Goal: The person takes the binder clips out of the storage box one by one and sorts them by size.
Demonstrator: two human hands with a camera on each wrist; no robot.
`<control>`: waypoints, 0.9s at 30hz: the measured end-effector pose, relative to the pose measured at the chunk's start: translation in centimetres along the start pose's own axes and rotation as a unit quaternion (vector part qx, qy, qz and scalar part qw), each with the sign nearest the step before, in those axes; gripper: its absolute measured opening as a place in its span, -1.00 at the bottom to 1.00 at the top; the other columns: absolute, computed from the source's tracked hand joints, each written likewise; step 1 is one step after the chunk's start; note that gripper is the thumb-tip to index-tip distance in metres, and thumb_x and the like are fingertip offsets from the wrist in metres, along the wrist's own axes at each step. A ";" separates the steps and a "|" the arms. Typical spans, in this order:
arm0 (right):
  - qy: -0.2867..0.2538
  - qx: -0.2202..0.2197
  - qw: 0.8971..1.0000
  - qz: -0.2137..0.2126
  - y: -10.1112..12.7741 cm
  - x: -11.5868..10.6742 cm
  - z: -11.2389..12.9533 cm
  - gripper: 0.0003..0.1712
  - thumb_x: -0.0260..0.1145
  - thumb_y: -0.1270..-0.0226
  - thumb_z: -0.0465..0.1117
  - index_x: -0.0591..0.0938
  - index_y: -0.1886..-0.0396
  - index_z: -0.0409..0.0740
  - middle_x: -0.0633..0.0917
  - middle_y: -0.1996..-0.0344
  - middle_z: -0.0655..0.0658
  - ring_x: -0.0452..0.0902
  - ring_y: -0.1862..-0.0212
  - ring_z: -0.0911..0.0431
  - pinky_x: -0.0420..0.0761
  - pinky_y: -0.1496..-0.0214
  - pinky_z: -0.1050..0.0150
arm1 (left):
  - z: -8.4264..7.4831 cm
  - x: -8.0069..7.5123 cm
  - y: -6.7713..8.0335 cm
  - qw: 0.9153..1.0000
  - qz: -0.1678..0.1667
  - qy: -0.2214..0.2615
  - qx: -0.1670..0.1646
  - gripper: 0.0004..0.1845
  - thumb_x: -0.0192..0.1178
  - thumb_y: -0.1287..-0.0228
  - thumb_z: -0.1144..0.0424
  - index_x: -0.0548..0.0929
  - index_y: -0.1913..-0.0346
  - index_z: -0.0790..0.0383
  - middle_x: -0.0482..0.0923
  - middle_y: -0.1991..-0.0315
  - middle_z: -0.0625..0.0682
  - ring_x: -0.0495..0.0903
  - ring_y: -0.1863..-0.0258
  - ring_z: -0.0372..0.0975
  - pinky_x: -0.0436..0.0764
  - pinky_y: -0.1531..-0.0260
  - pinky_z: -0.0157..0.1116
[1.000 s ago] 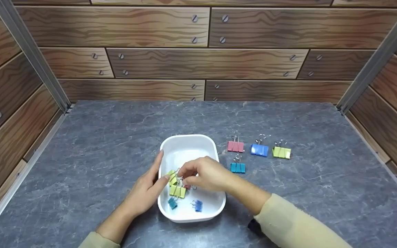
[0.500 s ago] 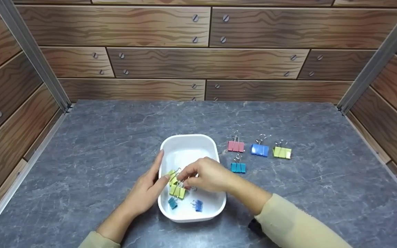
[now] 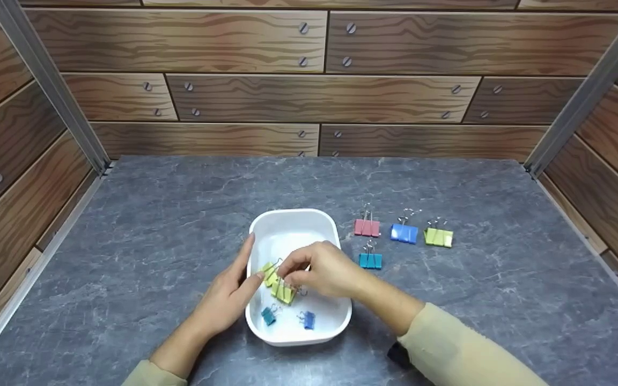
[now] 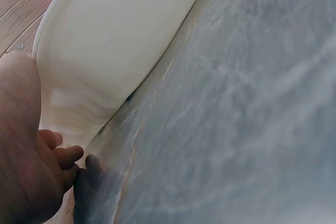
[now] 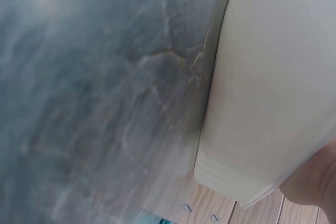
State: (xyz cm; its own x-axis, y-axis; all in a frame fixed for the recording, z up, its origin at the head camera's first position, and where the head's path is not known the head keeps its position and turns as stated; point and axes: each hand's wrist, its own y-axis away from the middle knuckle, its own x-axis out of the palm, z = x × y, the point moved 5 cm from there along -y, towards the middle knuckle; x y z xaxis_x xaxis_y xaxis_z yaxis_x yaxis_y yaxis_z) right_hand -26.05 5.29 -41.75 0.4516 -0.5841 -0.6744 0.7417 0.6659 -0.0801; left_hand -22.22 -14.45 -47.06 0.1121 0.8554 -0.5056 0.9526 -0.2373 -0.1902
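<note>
My left hand (image 3: 226, 297) grips the white plastic container (image 3: 293, 220) by its left wall, thumb over the rim and fingers along the outside. In the left wrist view its fingers (image 4: 65, 156) bend against the container's lower side. My right hand (image 3: 325, 271) reaches inside and pinches the wire handle of a yellow-green binder clip (image 3: 283, 294). Another yellow-green binder clip (image 3: 270, 273) lies beside it, near the left thumb. A small teal clip (image 3: 269, 316) and a small blue clip (image 3: 308, 320) lie at the near end. A reddish clip is mostly hidden under the right hand.
Right of the container, larger binder clips lie on the grey marbled table (image 3: 180, 203): a pink one (image 3: 367, 228), a blue one (image 3: 404, 234) and a yellow-green one (image 3: 438, 237) in a row, with a teal one (image 3: 370, 261) nearer. Wood-patterned walls (image 3: 244, 99) enclose the table.
The pinched yellow-green clip has shifted slightly up and right with my right hand, away from the small teal clip. My left hand and the container have stayed put.
</note>
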 end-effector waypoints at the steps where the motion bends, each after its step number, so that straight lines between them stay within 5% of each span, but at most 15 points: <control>1: -0.003 0.001 1.000 -0.004 0.0 0.0 0.0 -0.87 0.49 -0.36 -0.33 0.88 0.18 -0.07 0.81 0.30 0.22 0.62 0.28 0.33 0.60 0.19 0.35 | 0.0 0.0 0.0 1.000 0.000 -0.001 0.000 -0.22 0.07 -0.66 0.08 -0.03 -0.76 -0.05 0.16 -0.64 0.17 0.25 -0.57 0.00 0.29 -0.50 0.06; 21: -0.053 -0.002 0.998 -0.043 0.3 -0.5 -0.2 -0.85 0.43 -0.45 -0.28 0.85 0.07 -0.13 0.78 0.33 0.14 0.57 0.30 0.24 0.56 0.22 0.34 | 0.0 0.0 0.1 1.000 -0.007 -0.002 0.008 -0.22 0.08 -0.65 0.06 -0.01 -0.76 -0.03 0.19 -0.63 0.21 0.26 -0.56 0.04 0.27 -0.50 0.10; 27: -0.113 -0.006 0.992 -0.057 0.3 -0.8 -0.6 -0.83 0.44 -0.45 -0.27 0.84 0.06 -0.21 0.82 0.28 0.01 0.64 0.24 0.15 0.62 0.17 0.34 | 0.1 0.0 0.1 1.000 -0.007 -0.009 0.007 -0.22 0.08 -0.66 0.03 -0.01 -0.76 -0.05 0.19 -0.63 0.17 0.26 -0.56 0.00 0.29 -0.50 0.09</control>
State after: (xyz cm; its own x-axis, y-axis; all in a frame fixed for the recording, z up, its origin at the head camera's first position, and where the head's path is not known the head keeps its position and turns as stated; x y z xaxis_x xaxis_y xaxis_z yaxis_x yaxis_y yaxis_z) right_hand -26.53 6.22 -41.71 0.4651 -0.7442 -0.4795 0.7894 0.5938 -0.1559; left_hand -22.15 -14.51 -47.16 0.0931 0.8502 -0.5182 0.9498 -0.2320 -0.2100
